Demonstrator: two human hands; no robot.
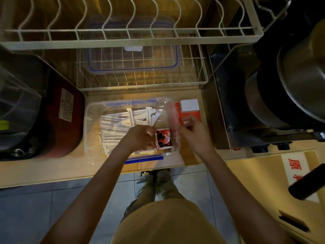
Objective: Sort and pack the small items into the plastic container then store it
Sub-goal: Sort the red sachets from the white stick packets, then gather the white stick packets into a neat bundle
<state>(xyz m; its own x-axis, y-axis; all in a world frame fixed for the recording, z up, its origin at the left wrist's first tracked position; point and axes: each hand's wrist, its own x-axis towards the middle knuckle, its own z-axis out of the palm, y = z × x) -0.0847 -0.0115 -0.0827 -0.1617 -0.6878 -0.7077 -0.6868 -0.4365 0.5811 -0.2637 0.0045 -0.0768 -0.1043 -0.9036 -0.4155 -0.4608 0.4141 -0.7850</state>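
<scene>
a clear plastic container sat on the counter, holding white wrapped sticks. the left hand gripped a red and black packet inside it. the right hand, loosely curled and holding nothing, hovered beside the rim; it might have nudged the container, spilling sticks.

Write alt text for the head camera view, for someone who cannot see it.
A person's left hand sets a red and black packet into a clear plastic container of white wrapped sticks on a counter. The right hand hovers beside it, near an orange and white stack.
</scene>
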